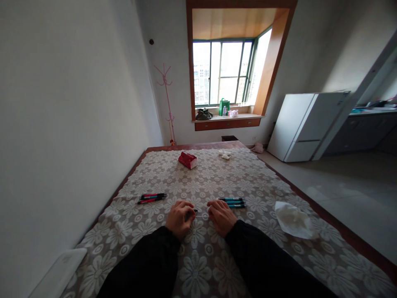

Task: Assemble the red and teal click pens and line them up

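Observation:
My left hand point(181, 218) is closed, with the dark tip of a pen-like part point(195, 210) poking out by the fingertips. A thin pale rod point(203, 215), much like a pen refill, runs across the gap between my hands. Its right end goes into the pinched fingers of my right hand point(221, 216); whether the left fingers grip its other end is hard to see. Just beyond my right hand lie several teal-and-black pens point(234, 203) side by side. To the left of my left hand is a small group of pens point(151, 198), red and teal with black ends.
A patterned lace cloth point(195, 269) covers the table. Farther back lie a red tissue pack point(187, 160) and crumpled tissue point(225, 155). White paper point(294, 220) rests at the right, and a white flat object point(58, 271) at the near left by the wall.

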Demonstrator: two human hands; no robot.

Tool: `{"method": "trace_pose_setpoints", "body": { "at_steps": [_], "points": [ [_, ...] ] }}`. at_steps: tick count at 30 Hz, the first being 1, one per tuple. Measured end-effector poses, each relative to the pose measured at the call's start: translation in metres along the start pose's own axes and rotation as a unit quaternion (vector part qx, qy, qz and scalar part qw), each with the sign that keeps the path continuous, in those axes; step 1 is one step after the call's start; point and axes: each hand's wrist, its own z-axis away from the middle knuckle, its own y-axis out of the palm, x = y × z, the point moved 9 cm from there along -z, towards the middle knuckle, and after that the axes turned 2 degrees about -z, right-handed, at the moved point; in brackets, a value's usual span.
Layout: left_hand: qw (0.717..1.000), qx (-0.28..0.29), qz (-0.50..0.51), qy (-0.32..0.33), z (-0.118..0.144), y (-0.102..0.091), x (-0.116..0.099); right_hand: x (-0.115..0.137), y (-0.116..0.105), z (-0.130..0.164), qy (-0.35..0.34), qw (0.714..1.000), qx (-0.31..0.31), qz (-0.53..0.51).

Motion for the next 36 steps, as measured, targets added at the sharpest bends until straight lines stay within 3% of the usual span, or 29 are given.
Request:
{"method": "trace_pose_setpoints", "body": {
  "at_steps": [8,13,26,36],
  "points": [
    [0.999,0.005,-0.001,0.053,0.001,-0.001,-0.012,0.003,0.006,-0.002,0.009,0.998,0.033,0.053],
    [1.0,-0.024,0.001,0.012,0.002,-0.01,-0.005,-0.006,0.016,-0.001,0.026,0.996,0.057,0.065],
    [0.993,0.006,-0.109,-0.04,0.006,-0.008,0.008,-0.005,0.019,-0.001,0.008,0.994,0.088,0.072],
    [0.996,0.029,-0.078,0.037,0.009,-0.003,-0.008,0.0,0.016,-0.001,0.009,0.993,0.092,0.075]
  ]
}}
